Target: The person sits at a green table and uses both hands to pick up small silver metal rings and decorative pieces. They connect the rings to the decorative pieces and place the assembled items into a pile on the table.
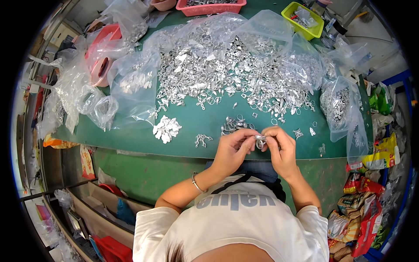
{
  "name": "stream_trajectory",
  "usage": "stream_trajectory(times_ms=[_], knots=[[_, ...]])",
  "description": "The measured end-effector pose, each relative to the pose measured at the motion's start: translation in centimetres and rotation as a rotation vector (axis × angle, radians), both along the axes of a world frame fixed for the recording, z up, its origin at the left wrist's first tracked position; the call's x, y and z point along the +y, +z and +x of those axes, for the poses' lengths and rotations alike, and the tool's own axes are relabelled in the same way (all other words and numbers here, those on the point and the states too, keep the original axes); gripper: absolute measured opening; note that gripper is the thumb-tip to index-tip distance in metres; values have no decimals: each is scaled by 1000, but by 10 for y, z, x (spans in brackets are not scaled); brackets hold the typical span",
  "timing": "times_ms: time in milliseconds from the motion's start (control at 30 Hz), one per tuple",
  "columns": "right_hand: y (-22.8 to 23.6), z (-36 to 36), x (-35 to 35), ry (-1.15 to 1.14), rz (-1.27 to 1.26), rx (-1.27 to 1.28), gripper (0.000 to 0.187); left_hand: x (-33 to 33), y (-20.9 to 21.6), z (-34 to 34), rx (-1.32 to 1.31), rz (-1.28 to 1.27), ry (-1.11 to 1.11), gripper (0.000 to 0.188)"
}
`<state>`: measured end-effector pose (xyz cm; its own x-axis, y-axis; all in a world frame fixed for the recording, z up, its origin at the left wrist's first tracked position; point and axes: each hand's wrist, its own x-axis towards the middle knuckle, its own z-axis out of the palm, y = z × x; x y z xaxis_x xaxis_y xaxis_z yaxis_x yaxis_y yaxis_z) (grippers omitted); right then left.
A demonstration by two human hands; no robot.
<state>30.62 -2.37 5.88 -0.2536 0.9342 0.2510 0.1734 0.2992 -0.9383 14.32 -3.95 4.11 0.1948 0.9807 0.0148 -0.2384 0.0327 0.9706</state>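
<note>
Between my two hands, just above the near edge of the green table [131,137], is a small silver ring-like metal piece [260,141]. My left hand [235,147] pinches it from one side, and my right hand [282,149] has its fingertips closed on the other. Part of the piece is hidden by the fingers. Right behind my left hand lies a small pile of silver rings [231,125]. Further left sit a little group of silver pieces [203,139] and a stack of flat pale metal pieces [166,130].
A broad heap of silver metal parts [244,72] covers the table's middle, partly under clear plastic. Plastic bags [80,96] crowd the left, and a filled bag [342,107] lies at right. Pink [209,8] and yellow-green trays [310,31] stand behind. Colourful sacks [355,209] lie right.
</note>
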Motion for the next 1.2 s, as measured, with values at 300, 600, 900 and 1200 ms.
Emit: stream_trajectory(times_ms=[300, 600, 900, 1200], knots=[[-3, 1, 2, 91, -384, 233, 17, 3, 4, 8, 140, 188, 146, 30], [-2, 8, 1, 163, -279, 134, 17, 11, 2, -5, -51, 7, -29, 33], [-8, 12, 9, 225, -425, 265, 13, 10, 4, -6, 311, 425, 69, 32], [-5, 10, 10, 160, 47, -167, 8, 9, -6, -3, -73, 30, 6, 30]])
